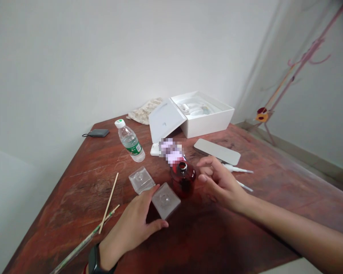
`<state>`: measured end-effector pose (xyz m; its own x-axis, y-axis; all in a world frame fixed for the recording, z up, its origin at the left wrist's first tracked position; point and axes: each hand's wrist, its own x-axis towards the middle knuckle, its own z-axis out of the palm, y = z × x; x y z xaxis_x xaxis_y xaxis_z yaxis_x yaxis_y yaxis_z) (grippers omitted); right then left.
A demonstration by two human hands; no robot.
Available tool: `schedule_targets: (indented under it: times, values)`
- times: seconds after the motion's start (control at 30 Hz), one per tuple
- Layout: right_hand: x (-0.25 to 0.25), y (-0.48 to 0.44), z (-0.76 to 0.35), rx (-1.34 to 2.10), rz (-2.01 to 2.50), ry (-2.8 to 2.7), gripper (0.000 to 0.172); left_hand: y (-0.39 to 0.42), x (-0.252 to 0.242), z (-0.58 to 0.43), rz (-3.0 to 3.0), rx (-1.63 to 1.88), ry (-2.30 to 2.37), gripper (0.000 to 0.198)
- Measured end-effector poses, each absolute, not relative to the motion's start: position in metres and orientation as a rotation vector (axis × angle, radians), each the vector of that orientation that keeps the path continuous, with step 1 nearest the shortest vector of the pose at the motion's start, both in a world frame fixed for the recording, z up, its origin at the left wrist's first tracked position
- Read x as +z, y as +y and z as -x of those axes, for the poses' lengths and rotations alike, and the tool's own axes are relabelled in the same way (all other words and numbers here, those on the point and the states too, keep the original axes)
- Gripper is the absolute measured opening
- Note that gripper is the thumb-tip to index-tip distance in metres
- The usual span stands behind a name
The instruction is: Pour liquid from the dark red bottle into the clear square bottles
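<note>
My left hand (138,215), a dark watch on its wrist, has its thumb and fingers around a small clear square container (165,201) with a round opening in its top. A second clear square container (141,179) stands just beyond my left fingertips. Close to the right of the held container is a dark amber glass bottle (184,182), upright and uncapped. My right hand (217,184) is beside this bottle, its fingers loosely curled and thumb apart, with nothing visible between them. Two white-tipped droppers (237,169) lie partly hidden behind my right hand.
A water bottle (131,142) stands beyond the containers. Wooden sticks (108,203) and a wrapped stick (85,241) lie left. Farther back are a white box (208,127), its tilted lid (165,120), a cloth (145,111), a silver slab (217,151) and a grey device (98,133).
</note>
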<state>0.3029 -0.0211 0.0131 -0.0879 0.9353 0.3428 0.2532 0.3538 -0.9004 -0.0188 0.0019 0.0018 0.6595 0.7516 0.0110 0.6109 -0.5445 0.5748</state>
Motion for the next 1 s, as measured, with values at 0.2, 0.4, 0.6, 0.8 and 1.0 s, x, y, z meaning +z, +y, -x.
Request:
schedule_targets:
  times: [0.2,0.4,0.6,0.8,1.0]
  values:
    - [0.0196,-0.0295,-0.3004,0.656,0.915,-1.802,0.025,0.0034,0.0123,0.0157,-2.308,0.338,1.077,0.09]
    - [0.0205,-0.0257,-0.2992,0.632,0.866,-1.925,0.033,0.0052,0.0104,0.0171,-2.323,0.343,1.067,0.094]
    - [0.0187,-0.0279,-0.2985,0.569,0.777,-2.007,0.031,0.0076,0.0053,0.0164,-2.308,0.357,1.056,0.099]
    - [0.0211,-0.0298,-0.2982,0.532,0.744,-2.094,0.03,0.0067,0.0054,0.0174,-2.293,0.352,1.064,0.096]
    - [0.0217,-0.0298,-0.2964,0.542,0.772,-2.164,0.029,0.0065,0.0061,0.0159,-2.303,0.365,1.082,0.093]
